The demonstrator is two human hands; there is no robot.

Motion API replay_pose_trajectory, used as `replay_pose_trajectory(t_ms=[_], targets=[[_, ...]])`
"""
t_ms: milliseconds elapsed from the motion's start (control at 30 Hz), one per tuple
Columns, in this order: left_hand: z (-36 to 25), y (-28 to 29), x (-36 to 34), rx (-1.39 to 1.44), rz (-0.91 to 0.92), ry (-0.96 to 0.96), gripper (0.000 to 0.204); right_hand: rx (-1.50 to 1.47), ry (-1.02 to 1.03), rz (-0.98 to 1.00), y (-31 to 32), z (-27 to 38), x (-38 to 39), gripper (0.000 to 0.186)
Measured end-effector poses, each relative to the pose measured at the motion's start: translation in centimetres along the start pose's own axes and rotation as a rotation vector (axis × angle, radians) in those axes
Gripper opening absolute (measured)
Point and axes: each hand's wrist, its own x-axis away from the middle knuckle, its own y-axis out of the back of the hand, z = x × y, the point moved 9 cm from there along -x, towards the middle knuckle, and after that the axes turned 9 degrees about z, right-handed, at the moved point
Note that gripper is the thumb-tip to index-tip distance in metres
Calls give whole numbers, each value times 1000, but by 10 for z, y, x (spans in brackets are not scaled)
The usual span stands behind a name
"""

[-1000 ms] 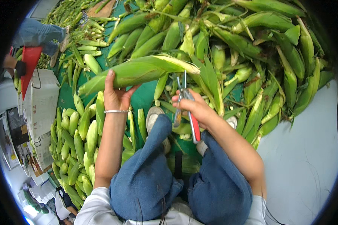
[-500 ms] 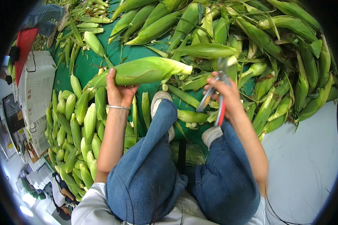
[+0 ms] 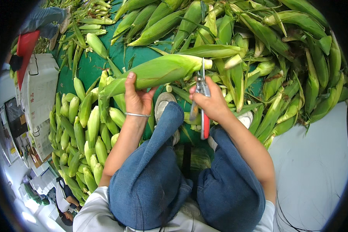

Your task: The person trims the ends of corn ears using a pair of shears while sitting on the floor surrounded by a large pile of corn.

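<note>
My left hand (image 3: pixel 138 96) grips a green ear of corn (image 3: pixel 154 72) in its husk, thumb on top and fingers beneath. The ear lies nearly level, its pale stalk end pointing right. My right hand (image 3: pixel 210 100) is closed round a pair of pruning shears (image 3: pixel 202 87) with red on one handle. The shears' blades reach up to the stalk end of the ear, at its pale neck; whether they have cut into it I cannot tell.
Unhusked corn ears (image 3: pixel 297 42) lie heaped at the far right. Many smaller, trimmed ears (image 3: pixel 92 127) are piled on the left. Green sheeting (image 3: pixel 121 50) covers the floor. White crates (image 3: pixel 38 92) stand at the left edge, beside a red object (image 3: pixel 26 46). My knees (image 3: pixel 147 181) fill the near middle.
My right hand has brought the shears left and up against the ear's stalk end. My left hand has shifted slightly right with the ear, which tilts a little more upward at its stalk.
</note>
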Motion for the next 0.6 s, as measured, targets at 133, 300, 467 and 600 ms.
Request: replay_pose_trajectory(t_ms=[133,300,467,600], targets=[[-8,-4,0,-58,60,-3,53,-371,-104,78,-5,-5,21,32],[-8,2,-11,3,65,65,51,-531,-147,90,-4,12,31,37],[-13,-2,-18,16,118,95,52,-196,-34,101,-5,6,24,41],[4,-2,-4,27,31,207,54,317,70,-43,5,31,20,42]])
